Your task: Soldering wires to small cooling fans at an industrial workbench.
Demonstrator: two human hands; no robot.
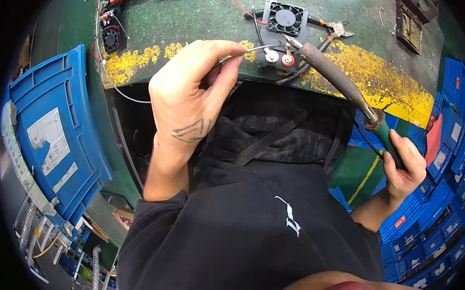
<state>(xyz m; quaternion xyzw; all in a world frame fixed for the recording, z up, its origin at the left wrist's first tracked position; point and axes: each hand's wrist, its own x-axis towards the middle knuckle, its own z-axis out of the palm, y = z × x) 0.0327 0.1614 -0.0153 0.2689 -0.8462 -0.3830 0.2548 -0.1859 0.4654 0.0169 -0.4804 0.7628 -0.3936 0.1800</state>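
My left hand (188, 87) pinches a thin grey solder wire (258, 48) between thumb and fingertips. Its free end reaches over a small dark part with a silver terminal (271, 56) and a red-ringed terminal (288, 61), at the bench's near edge. In my right hand (405, 166) is a soldering iron (338, 78), gripped by its green handle. The iron slants up to the left, its tip just above the terminals; whether it touches metal I cannot tell. A square black fan (285, 17) with a red lead sits right behind that part.
Cutting pliers (337, 30) lie right of the fan. Another small fan (111, 40) with wires is at the bench's left. A metal tray (411, 25) sits at the far right. Blue crates (61, 137) flank the green bench (201, 22), with a yellow-painted edge.
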